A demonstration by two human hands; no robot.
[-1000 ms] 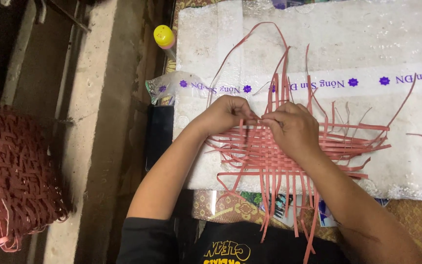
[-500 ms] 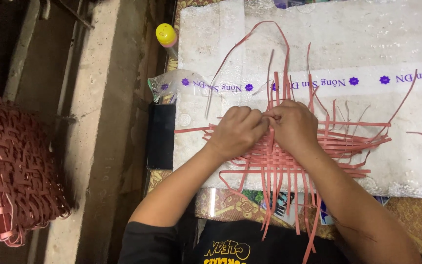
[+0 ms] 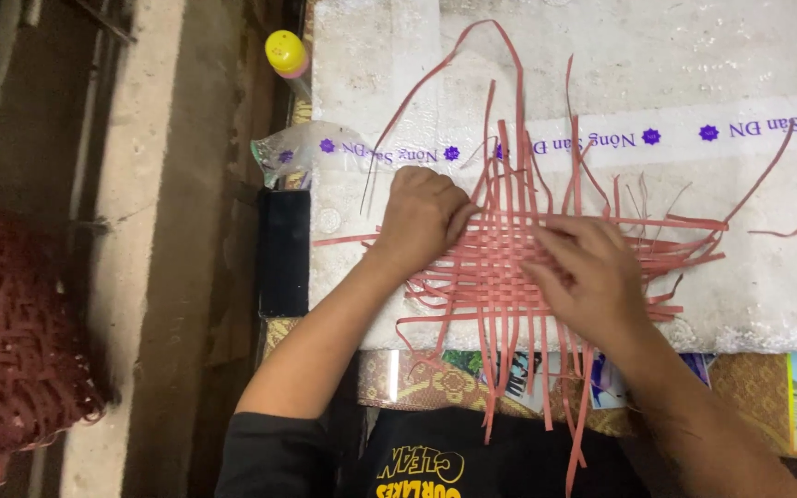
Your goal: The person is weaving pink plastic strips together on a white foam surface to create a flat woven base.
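A flat mat of woven pink plastic strips (image 3: 509,263) lies on a white foam board (image 3: 657,55), with loose strip ends fanning out on all sides. My left hand (image 3: 422,217) presses on the mat's left edge with its fingers curled over the strips. My right hand (image 3: 588,272) lies flat, fingers spread, on the right part of the weave. Long strips (image 3: 500,55) curl up toward the far side, and others (image 3: 546,397) hang over the near edge toward my lap.
A bottle with a yellow cap (image 3: 286,53) stands at the board's far left corner. A clear printed tape strip (image 3: 694,134) runs across the board. A dark block (image 3: 284,251) sits by its left edge. A finished reddish woven basket (image 3: 11,341) rests on the floor at left.
My hands were together at the middle of the weave; the left has slid to its left edge and the right has moved right and toward me, flattening on the strips.
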